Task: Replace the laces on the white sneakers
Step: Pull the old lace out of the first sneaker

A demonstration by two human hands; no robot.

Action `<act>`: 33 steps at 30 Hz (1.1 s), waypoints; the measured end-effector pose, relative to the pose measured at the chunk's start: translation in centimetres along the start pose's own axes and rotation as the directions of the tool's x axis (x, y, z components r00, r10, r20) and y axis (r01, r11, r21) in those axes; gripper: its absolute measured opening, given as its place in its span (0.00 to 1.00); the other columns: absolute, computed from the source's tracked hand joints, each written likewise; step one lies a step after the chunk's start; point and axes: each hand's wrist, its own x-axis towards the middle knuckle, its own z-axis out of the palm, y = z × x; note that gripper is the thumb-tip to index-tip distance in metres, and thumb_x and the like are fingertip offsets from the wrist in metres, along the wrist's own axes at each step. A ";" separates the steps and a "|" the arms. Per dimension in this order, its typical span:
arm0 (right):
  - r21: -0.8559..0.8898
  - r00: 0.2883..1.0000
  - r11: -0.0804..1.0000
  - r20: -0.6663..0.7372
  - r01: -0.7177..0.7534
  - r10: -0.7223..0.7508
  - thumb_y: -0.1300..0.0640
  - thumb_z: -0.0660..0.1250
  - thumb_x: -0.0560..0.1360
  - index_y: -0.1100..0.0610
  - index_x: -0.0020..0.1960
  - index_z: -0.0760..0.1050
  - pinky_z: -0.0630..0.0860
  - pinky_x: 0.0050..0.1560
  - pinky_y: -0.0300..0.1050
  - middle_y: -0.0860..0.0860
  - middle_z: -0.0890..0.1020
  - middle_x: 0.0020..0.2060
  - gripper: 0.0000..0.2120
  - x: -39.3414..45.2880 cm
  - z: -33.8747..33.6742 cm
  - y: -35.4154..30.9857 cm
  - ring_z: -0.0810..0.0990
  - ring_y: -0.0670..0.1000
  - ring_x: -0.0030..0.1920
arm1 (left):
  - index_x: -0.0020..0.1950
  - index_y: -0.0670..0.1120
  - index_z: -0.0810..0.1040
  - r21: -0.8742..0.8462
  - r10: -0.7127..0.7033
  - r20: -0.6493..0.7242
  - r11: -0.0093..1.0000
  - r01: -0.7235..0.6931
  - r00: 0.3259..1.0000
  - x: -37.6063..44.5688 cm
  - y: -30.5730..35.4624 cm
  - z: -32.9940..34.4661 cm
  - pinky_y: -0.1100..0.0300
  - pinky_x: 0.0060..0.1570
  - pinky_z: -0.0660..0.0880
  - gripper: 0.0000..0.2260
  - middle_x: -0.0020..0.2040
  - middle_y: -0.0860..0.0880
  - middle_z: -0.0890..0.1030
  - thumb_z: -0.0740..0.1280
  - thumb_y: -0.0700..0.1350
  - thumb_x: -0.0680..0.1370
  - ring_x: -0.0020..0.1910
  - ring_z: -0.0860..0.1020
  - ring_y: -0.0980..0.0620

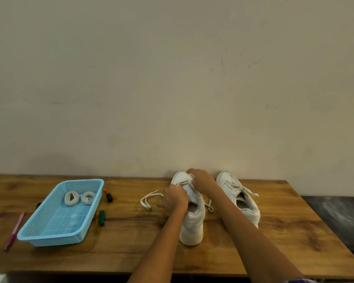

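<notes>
A plain cream wall [172,78] rises behind the wooden table [253,237] where we work, and a dark floor shows past the table's right end.

Our left hand [175,199] curls on the near sneaker [192,219], its fingers closed at the lace [149,198] beside the eyelets; we cannot tell exactly which strand they pinch. Our right hand [201,180] sits just beyond it, over the front of the same shoe, fingers bent down onto the lacing near the toe; whether they pinch the lace or only press on it we cannot tell. The sneaker stands upright between the two hands, its long axis running away from us, toe toward the wall and heel toward us. A loose loop of lace trails on the table to the left of the left hand, and another end hangs on the right side of the shoe, below the right forearm.

To the right of the right hand stands the second sneaker [239,199], still laced, toe also toward the wall, angled a little leftward at the toe.

Well to the left of both hands lies a blue basket [49,235] holding two coiled laces [80,198]. Markers [101,217] lie beside it, and a pink pen [14,231] lies on its far left.
</notes>
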 end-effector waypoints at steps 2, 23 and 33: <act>0.071 0.998 0.997 0.057 -0.031 0.027 0.60 0.57 0.80 0.54 0.64 0.71 0.72 0.57 0.47 0.55 0.77 0.61 0.14 -0.1 0.2 0.0 0.75 0.55 0.59 | 0.57 0.44 0.78 0.001 -0.003 -0.001 1.000 0.003 1.000 -0.1 0.0 -0.2 0.48 0.60 0.69 0.17 0.56 0.45 0.79 0.56 0.54 0.81 0.56 0.76 0.45; -0.078 0.971 0.974 -0.125 -0.213 0.203 0.58 0.56 0.80 0.61 0.64 0.65 0.70 0.48 0.44 0.56 0.77 0.58 0.14 -1.7 -1.0 -1.3 0.77 0.56 0.57 | 0.57 0.43 0.78 -0.046 0.004 0.004 0.999 -0.003 1.000 -0.3 0.0 -0.4 0.50 0.56 0.67 0.17 0.56 0.44 0.79 0.57 0.53 0.81 0.56 0.76 0.43; 0.096 0.952 0.962 -0.144 -0.257 0.269 0.59 0.59 0.78 0.61 0.56 0.75 0.71 0.44 0.41 0.56 0.80 0.54 0.11 -2.8 2.6 -1.9 0.79 0.54 0.52 | 0.60 0.49 0.74 -0.327 -0.037 -0.007 0.945 0.032 0.999 0.0 -1.2 -0.8 0.48 0.60 0.69 0.13 0.57 0.46 0.79 0.58 0.52 0.80 0.57 0.75 0.44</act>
